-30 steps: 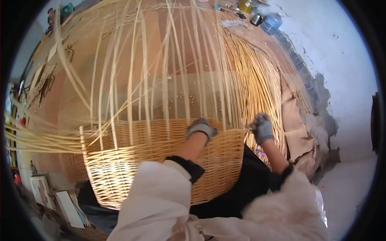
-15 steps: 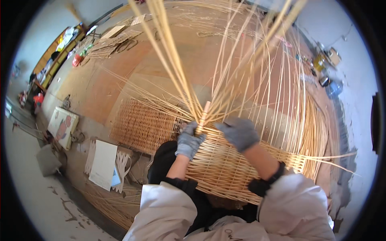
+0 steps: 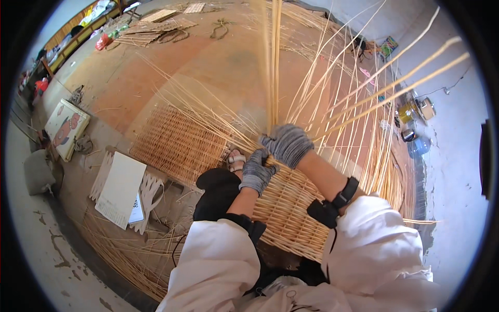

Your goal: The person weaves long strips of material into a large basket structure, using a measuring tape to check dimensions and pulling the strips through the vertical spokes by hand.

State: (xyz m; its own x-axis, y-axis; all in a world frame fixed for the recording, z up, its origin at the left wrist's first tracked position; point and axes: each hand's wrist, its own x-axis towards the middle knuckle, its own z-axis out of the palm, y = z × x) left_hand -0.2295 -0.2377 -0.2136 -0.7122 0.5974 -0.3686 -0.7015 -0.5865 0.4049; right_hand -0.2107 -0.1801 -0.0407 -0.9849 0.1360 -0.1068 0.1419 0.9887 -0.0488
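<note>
Two hands in grey knitted gloves meet at the upper corner of a woven wicker panel [image 3: 291,205], which lies in front of the person, between the two forearms. The left hand [image 3: 257,173] is curled, and its thumb and fingers close around the corner of this panel. The right hand [image 3: 289,145] is just above it and a little to the right, its back turned up and its fingers bent downward over the same corner. The fingertips are hidden, so I cannot tell how tightly this hand is closed or what exactly it has hold of. Several long pale rods [image 3: 274,67] rise from beside the right hand, partly blurred; other thin rods [image 3: 353,88] spread upward to the right.

On the floor [image 3: 208,67] at the left lies a second, browner wicker piece [image 3: 174,148], near the person's sandalled foot [image 3: 236,160]. A white sheet [image 3: 121,190] lies nearer to the person, and a pad with a picture [image 3: 67,129] is farther left. At the right side there are a bundle of rods [image 3: 387,174], a dark kettle [image 3: 409,135] and a large blue bottle [image 3: 419,147], the last two near the wall [image 3: 455,156].
</note>
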